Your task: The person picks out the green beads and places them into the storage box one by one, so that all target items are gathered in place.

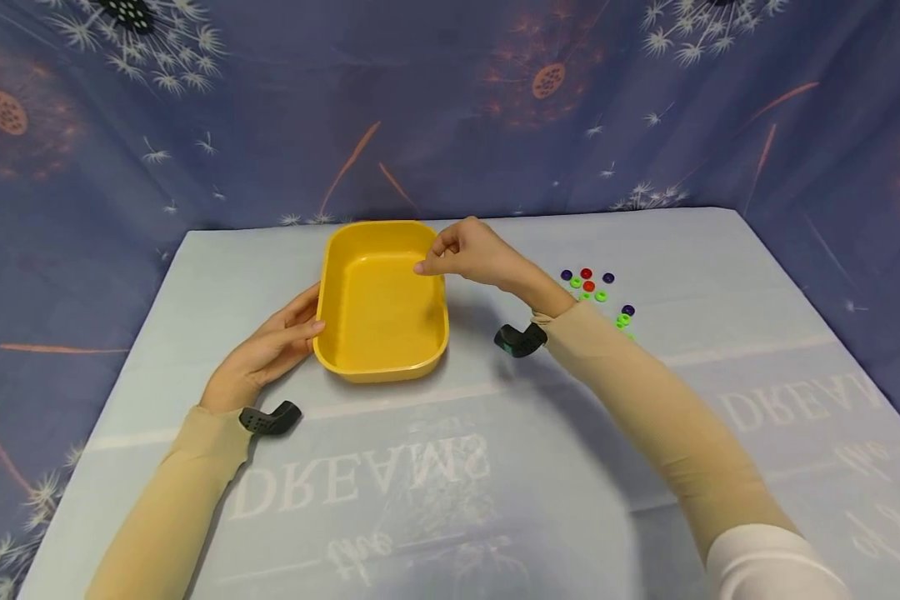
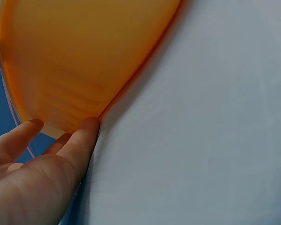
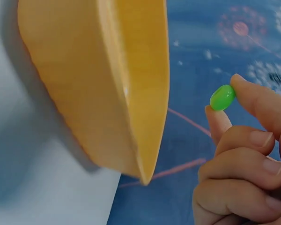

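A deep yellow plastic tub (image 1: 378,317) with rounded corners stands on the cloth-covered table, and its inside looks bare in the head view. At its left wall, my left hand (image 1: 277,340) holds it, thumb at the rim and fingers against the outer side (image 2: 61,98). My right hand (image 1: 480,250) is raised over the tub's right rim. Between thumb and index finger it pinches a small shiny green bead (image 3: 222,97), with the other fingers curled in. The head view hides that bead behind the fingertips.
Right of the tub, partly behind my right forearm, lie several small ring-like beads: red ones (image 1: 586,273), dark blue ones (image 1: 608,278) and green ones (image 1: 601,296). A patterned blue curtain (image 1: 450,125) hangs behind the pale printed tablecloth (image 1: 540,467).
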Tool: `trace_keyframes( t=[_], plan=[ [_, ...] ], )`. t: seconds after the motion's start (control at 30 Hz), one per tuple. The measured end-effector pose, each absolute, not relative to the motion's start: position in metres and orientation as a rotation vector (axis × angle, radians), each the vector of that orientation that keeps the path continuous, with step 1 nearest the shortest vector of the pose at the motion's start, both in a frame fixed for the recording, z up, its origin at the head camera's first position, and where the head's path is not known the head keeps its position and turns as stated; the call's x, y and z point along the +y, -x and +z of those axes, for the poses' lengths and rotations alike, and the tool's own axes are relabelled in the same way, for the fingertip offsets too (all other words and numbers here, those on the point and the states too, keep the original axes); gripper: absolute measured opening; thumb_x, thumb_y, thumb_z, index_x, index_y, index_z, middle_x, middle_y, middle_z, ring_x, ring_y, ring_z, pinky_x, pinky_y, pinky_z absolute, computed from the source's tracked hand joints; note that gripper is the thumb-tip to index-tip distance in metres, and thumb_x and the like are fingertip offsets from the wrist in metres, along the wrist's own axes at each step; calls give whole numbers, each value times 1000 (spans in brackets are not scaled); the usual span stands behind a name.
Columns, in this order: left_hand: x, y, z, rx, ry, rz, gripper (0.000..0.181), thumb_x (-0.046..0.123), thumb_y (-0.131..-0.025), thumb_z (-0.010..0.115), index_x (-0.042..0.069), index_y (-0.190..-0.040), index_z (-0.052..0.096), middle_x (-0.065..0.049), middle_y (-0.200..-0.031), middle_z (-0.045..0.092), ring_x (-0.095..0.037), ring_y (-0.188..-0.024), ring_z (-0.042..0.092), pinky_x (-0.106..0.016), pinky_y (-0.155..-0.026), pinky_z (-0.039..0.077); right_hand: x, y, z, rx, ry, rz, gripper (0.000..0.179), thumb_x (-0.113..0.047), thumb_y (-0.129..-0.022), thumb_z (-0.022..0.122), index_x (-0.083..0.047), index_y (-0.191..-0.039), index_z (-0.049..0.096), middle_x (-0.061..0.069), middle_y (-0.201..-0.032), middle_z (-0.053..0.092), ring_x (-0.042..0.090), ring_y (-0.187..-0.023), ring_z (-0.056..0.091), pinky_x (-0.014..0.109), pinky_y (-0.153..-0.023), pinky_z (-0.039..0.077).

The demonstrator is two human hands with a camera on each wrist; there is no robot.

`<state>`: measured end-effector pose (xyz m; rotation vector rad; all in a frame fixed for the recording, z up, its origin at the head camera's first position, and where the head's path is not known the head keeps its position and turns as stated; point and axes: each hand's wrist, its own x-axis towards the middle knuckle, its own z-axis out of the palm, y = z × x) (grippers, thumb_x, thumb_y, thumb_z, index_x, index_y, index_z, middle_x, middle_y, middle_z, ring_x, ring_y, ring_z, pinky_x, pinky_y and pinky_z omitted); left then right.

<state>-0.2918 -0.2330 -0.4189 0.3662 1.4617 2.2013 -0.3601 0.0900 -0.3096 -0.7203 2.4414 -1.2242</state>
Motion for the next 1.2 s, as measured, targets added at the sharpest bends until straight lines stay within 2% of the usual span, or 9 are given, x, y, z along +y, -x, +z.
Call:
trace_keyframes(
  t=[0.23, 0.37, 0.57, 0.67, 0.87, 0.97, 1.07, 1.2],
  plan=[
    [-233, 294, -420, 1467, -360, 2205, 75, -7, -100, 45, 10, -160, 4, -14, -166, -1, -9, -130, 46, -23, -104, 47, 52, 362, -305, 2495, 834, -1020, 25, -30, -89, 75, -4, -89, 76, -4, -51, 30, 9, -48, 26, 23, -52, 23],
    [-233, 295, -419, 1501, -342, 2185, 75, -6, -100, 46, 11, -160, 4, -13, -166, 0, -10, -131, 44, -24, -104, 48, 30, 362, -306, 2517, 857, -946, 27, -30, -88, 75, -3, -85, 75, -4, -52, 35, 8, -48, 27, 21, -51, 23],
    [-234, 294, -418, 1494, -294, 2156, 76, -1, -101, 48, 15, -160, 4, -9, -166, -1, -20, -144, 27, -23, -106, 45, -1, 365, -311, 2591, 855, -793, 32, -32, -89, 74, -1, -82, 72, -3, -58, 49, 8, -51, 36, 19, -51, 28],
    [-235, 294, -417, 1490, -292, 2154, 77, -2, -101, 48, 15, -160, 3, -9, -166, -1, -25, -147, 19, -23, -107, 44, -14, 368, -314, 2622, 763, -715, 34, -35, -89, 75, -4, -77, 69, -3, -58, 45, 9, -51, 36, 20, -49, 28],
    [-233, 296, -418, 1470, -299, 2181, 77, -6, -99, 47, 13, -160, 3, -12, -166, -2, -29, -147, 18, -27, -108, 45, -27, 374, -321, 2657, 662, -611, 41, -36, -88, 75, -12, -62, 54, -4, -54, 37, 9, -48, 32, 20, -46, 24],
    [-233, 296, -418, 1459, -286, 2183, 78, -4, -100, 49, 14, -160, 4, -11, -166, -2, -29, -147, 18, -27, -108, 44, -31, 375, -326, 2658, 646, -599, 36, -34, -88, 76, -10, -66, 60, -4, -56, 44, 9, -51, 39, 20, -47, 29],
    [-234, 295, -417, 1458, -269, 2171, 78, -2, -100, 49, 16, -160, 2, -9, -167, -2, -26, -148, 19, -25, -108, 44, -33, 376, -332, 2645, 636, -574, 27, -31, -88, 76, -9, -76, 67, -3, -63, 54, 11, -60, 49, 21, -51, 38],
    [-234, 295, -418, 1472, -273, 2172, 78, -4, -100, 48, 15, -160, 3, -10, -166, -2, -26, -146, 22, -25, -108, 44, -37, 376, -341, 2623, 671, -482, 21, -29, -88, 76, -10, -84, 68, -2, -75, 60, 14, -71, 54, 25, -59, 44]
  ],
)
